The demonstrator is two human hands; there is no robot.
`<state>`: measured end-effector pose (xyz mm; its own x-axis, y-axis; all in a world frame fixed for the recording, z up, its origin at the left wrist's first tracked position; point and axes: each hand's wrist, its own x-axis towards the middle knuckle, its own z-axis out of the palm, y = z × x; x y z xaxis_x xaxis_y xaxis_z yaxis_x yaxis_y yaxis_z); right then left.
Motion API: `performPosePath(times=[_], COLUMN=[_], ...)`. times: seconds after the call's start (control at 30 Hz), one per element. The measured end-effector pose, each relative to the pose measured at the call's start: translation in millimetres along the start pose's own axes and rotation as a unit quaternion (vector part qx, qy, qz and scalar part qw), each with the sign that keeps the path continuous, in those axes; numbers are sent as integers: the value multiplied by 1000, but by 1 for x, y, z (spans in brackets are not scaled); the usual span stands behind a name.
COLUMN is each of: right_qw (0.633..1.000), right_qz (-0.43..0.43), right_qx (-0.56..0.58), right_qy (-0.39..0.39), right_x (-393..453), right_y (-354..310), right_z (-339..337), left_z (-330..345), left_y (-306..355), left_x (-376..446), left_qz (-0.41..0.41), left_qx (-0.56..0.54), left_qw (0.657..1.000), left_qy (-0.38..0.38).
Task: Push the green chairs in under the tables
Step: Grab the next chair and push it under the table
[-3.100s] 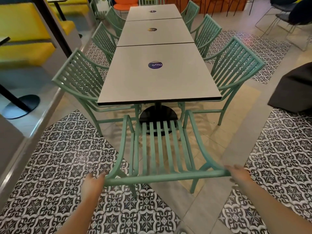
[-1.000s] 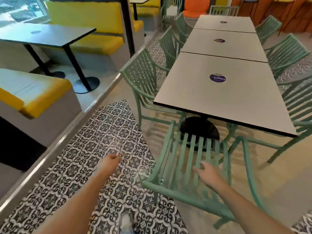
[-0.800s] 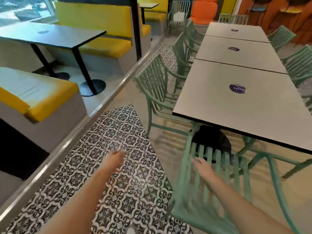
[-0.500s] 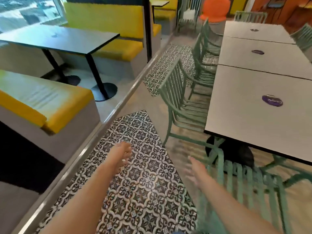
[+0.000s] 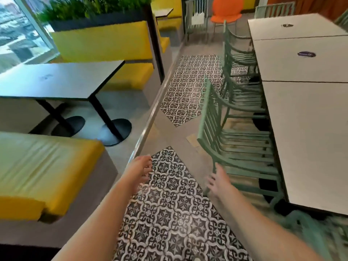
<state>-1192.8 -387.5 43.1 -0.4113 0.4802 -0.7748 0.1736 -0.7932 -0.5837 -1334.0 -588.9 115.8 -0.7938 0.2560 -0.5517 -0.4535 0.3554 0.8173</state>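
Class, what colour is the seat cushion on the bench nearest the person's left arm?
Yellow. The seat cushion shows best in the head view, lower left.

— How is the scene viewed?
— One wide-angle head view, aimed forward and down along the aisle; edges are bent by the lens.
— What is framed?
— Forearms enter from the bottom, patterned floor tiles (image 5: 169,213) lie close below, the grey tables (image 5: 308,129) run up the right, a yellow booth (image 5: 47,166) is seen left.
— A second view?
— Only this one is given.
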Motion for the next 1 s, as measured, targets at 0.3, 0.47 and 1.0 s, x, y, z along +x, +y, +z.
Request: performPosePath(times=[0.3, 0.47, 1.0], right_qw=[981, 936, 773], right_qz=[17, -2, -30], right_qx=[168, 293, 522], right_qy=[92, 195, 360], right_x=[91, 129, 205], right_y=[-59, -69, -83], right_z=[93, 129, 158], left_z=[5, 49, 253], left_y=[115, 174, 291], left_x=[207, 301, 477], left_qz=[13, 5, 22], left_qx=[83, 127, 328], left_qw=[993, 973, 857], left_qy=[-87, -194, -396])
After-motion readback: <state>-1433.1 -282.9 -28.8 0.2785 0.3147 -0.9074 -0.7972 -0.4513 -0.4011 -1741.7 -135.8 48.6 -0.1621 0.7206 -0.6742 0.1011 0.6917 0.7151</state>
